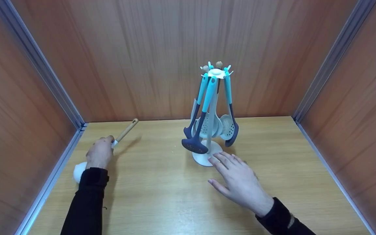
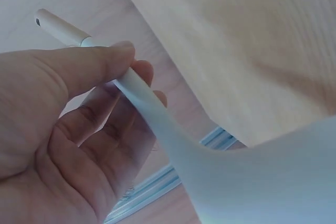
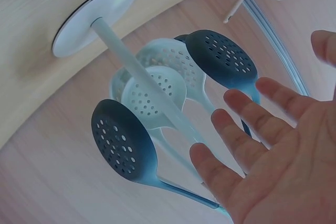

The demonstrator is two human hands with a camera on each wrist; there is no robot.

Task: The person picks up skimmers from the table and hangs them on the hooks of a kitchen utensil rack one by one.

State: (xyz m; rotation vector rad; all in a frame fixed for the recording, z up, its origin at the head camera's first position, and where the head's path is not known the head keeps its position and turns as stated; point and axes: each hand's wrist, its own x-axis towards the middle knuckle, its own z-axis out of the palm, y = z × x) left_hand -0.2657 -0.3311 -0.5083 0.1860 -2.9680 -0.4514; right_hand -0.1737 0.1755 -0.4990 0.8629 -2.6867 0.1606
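Note:
My left hand (image 1: 100,152) pinches the neck of a white kitchen utensil (image 2: 163,116) with thumb and fingers. Its wooden handle (image 1: 127,129) points away toward the back wall, and its rounded white head (image 1: 79,171) shows partly behind the wrist. On the right, my right hand (image 1: 238,179) is spread, fingers apart and holding nothing, close in front of a white utensil stand (image 1: 202,160). Around the stand's post hang dark blue slotted utensils (image 3: 123,145) with turquoise handles (image 1: 210,93). Pale perforated utensils (image 3: 157,90) hang there too.
A wooden tabletop (image 1: 148,182) lies under everything. Wood-grain panels enclose it at the back (image 1: 148,58) and both sides, with metal strips (image 1: 60,163) along the edges. Wooden handle ends (image 1: 219,64) stick up at the top of the stand.

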